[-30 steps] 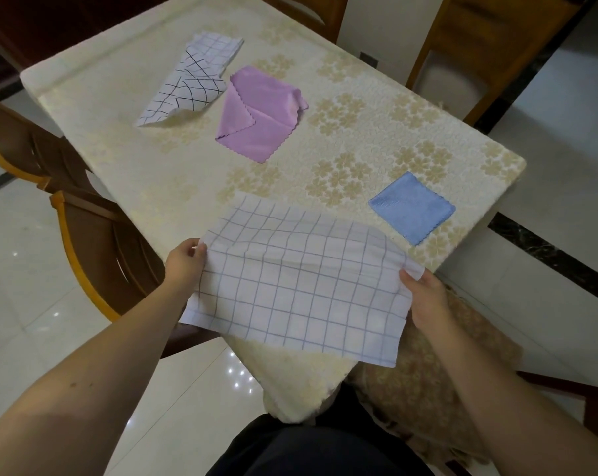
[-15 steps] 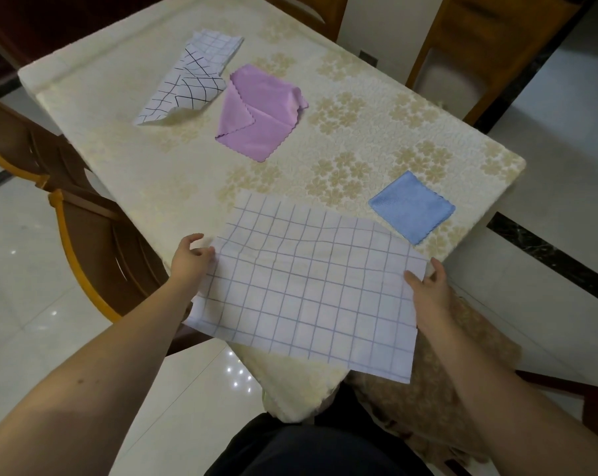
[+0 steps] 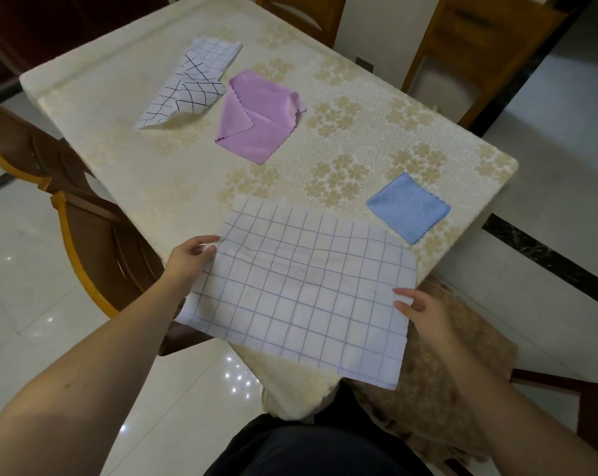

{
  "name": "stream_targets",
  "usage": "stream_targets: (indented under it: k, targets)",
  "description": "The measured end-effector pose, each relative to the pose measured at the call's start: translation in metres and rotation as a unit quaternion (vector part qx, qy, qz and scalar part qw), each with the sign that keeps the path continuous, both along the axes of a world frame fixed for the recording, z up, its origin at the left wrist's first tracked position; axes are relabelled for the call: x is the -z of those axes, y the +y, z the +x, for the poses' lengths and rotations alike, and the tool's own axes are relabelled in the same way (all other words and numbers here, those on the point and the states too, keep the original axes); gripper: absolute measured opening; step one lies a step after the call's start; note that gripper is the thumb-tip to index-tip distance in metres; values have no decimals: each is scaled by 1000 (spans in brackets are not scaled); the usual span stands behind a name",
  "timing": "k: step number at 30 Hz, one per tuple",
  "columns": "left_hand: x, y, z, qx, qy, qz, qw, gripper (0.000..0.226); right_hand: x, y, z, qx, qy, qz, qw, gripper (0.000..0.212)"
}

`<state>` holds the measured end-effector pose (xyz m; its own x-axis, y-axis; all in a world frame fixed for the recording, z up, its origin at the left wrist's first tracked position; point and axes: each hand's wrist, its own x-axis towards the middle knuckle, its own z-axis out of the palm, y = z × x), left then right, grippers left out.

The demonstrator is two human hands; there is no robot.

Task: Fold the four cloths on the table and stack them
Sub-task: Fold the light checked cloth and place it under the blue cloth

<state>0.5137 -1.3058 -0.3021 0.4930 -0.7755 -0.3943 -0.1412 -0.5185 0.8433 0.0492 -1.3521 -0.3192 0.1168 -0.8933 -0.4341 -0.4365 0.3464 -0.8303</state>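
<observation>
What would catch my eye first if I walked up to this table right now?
Most likely the big white cloth with the purple grid, spread over the near corner of the table and hanging past its edge, with the left hand pinching one side and the right hand at the other. Next, the crumpled purple cloth farther back, and the small, neat blue cloth near the right edge.

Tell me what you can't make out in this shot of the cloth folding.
Head view only:
- Checked cloth: how many layers it has; its top face hides that.
- Left hand: fingertips under the cloth's edge, so its grip is unclear.
- Black-grid cloth: underside of its lifted corner, in shadow.
- Purple cloth: what lies under its turned-over flap.
- Table: near corner, covered by the checked cloth.
</observation>
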Motion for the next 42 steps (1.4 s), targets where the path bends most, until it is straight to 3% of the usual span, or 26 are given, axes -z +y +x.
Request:
stream_targets:
  k: [2,11,24,35,39,40,42]
  targets:
    - [-4,0,2,-1,14,-6,1000,20,-5,1,0,28,-20,-27,999,18]
    - [-33,4,9,-28,85,-46,995,19,-26,-5,1,76,-74,-59,993,17]
    - [-73,18,19,-8,45,-89,995,14,-66,-8,5,119,-118,-98,981,25]
    - [-91,25,31,117,-120,-38,985,12,-74,-18,-5,94,6,-185,978,10]
    - [-95,23,30,160,-154,-7,975,11,-82,-20,-6,85,-77,-121,986,8]
    - [-98,22,30,166,-141,-14,976,12,-85,-21,-6,88,-100,-109,985,14]
    - [-105,21,32,186,-71,-31,980,10,-90,-23,-9,96,-136,-98,981,45]
